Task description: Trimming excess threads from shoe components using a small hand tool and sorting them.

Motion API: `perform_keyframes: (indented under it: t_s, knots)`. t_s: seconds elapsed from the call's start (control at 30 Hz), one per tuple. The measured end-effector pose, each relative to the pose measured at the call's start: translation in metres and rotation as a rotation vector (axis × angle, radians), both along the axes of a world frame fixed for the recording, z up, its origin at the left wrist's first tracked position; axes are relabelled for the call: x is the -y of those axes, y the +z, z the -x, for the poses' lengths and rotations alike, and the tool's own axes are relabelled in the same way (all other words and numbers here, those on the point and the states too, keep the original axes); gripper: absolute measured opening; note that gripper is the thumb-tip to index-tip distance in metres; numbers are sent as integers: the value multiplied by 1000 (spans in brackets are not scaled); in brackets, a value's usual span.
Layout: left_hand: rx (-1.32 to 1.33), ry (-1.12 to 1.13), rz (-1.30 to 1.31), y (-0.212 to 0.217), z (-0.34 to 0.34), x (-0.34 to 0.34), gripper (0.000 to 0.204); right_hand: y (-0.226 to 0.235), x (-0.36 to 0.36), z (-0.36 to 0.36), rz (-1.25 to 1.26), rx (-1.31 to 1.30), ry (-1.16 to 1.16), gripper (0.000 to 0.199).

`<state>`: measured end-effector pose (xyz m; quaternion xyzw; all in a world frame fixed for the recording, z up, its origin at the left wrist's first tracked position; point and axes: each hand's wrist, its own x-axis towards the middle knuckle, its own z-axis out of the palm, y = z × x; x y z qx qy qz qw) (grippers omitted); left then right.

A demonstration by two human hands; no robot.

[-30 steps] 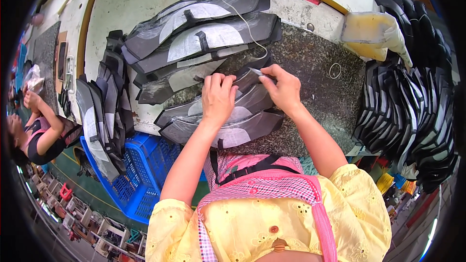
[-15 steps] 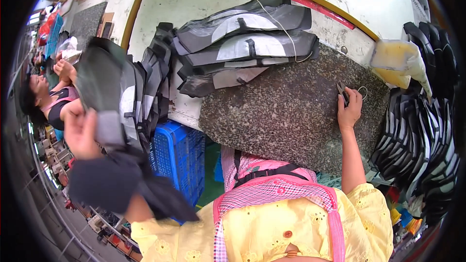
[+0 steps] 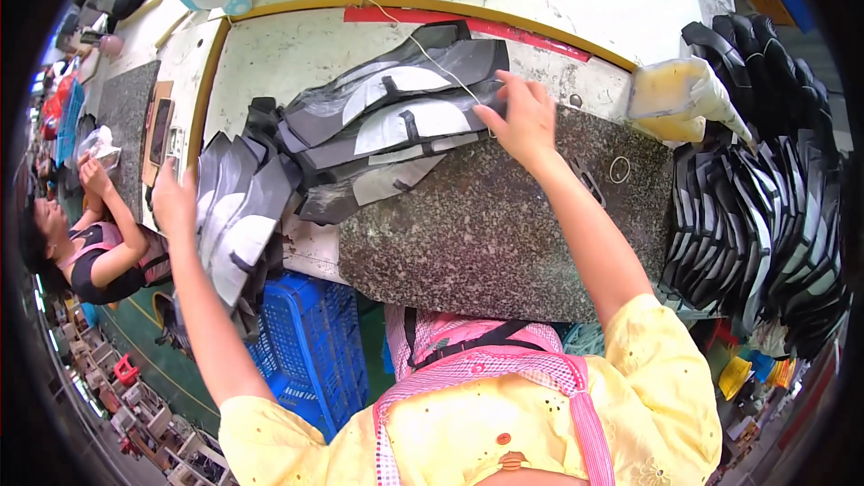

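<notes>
The right hand was spread wide with nothing visible in it, at the right end of the middle pile of dark panels, which lay at the speckled slab's far left; contact could not be told. The left hand, thumb and fingers apart, was beside the left pile. The panels looked light, bendable and hardly fragile, perhaps slippery together; their narrow ends seemed the best hold

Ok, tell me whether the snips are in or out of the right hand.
Out: the snips lie on the slab, apart from the right hand, which is spread open.
</notes>
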<state>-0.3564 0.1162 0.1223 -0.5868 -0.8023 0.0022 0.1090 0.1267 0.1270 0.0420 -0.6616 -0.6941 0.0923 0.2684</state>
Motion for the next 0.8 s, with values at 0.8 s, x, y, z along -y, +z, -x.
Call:
perform_keyframes:
  t_s: [0.8]
  knots:
    - [813, -507, 337, 4, -255, -19, 37, 67, 25, -77, 715, -939, 39, 13]
